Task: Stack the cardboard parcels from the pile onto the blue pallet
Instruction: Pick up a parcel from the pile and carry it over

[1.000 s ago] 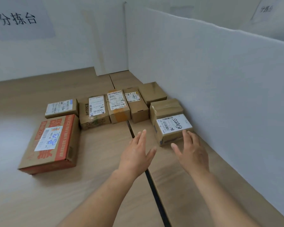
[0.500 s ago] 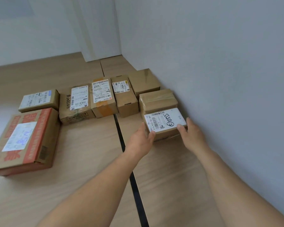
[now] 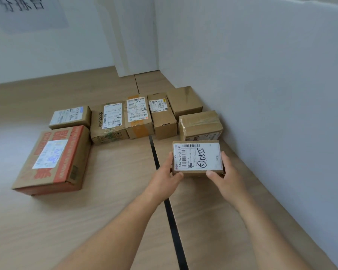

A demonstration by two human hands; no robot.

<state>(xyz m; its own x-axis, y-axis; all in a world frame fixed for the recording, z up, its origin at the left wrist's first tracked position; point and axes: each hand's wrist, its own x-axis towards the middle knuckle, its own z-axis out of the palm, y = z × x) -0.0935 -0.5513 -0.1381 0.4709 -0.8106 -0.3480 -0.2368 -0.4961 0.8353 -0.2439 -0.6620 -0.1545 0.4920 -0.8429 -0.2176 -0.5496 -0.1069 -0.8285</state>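
A small cardboard parcel with a white label and black handwriting is held above the wooden table. My left hand grips its left side and my right hand grips its right side, thumbs on the near edge. Behind it a taped parcel sits against the white wall. Several more parcels stand in a row further back, among them one with an orange tape strip. The blue pallet is not in view.
A large flat box with red print lies at the left, a small labelled box behind it. A white partition wall runs along the right. A dark seam splits the table.
Both hands reached the labelled parcel, closed on its sides and lifted it off, drawing it toward me. The taped parcel behind it now stands apart from it.
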